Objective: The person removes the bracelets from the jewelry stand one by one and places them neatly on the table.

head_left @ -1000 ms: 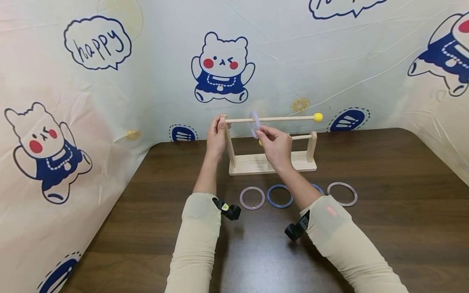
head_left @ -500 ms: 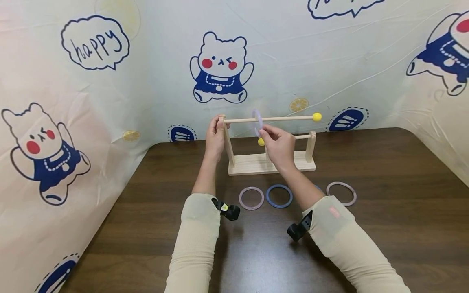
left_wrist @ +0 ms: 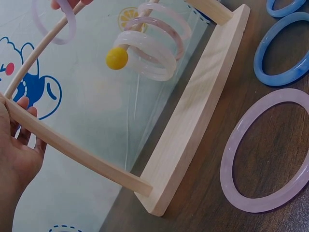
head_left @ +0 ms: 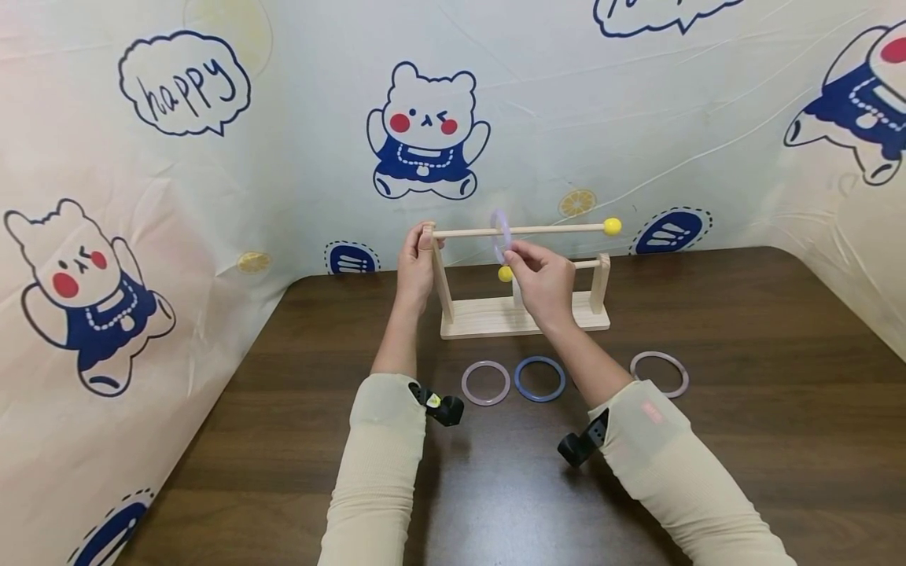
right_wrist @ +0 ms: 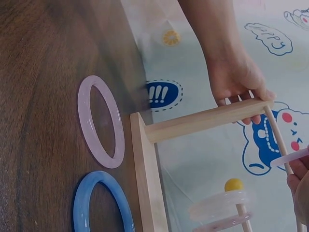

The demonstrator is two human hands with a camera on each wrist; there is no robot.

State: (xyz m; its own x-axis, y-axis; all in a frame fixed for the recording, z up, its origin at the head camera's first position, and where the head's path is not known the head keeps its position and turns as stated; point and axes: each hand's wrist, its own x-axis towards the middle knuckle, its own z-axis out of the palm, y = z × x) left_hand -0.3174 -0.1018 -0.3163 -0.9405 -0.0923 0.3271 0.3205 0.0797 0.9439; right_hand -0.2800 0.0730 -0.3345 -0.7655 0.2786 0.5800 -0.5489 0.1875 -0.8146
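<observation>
In the head view my left hand grips the top of the left post of a wooden bangle stand. My right hand pinches the lower edge of a pale lilac bangle, which hangs around the long upper rod, left of its middle. That rod ends in a yellow ball at the right. On the lower rod, seen from the left wrist, several white and pinkish bangles hang behind another yellow ball.
On the dark table in front of the stand lie a pink bangle, a blue bangle and, past my right forearm, a paler pink bangle. Another blue bangle shows at the left wrist view's corner. A printed cloth hangs behind the table.
My right hand has moved a little to the right with the lilac bangle along the upper rod. A blue bangle is now hidden behind my right forearm. The left hand keeps its hold.
</observation>
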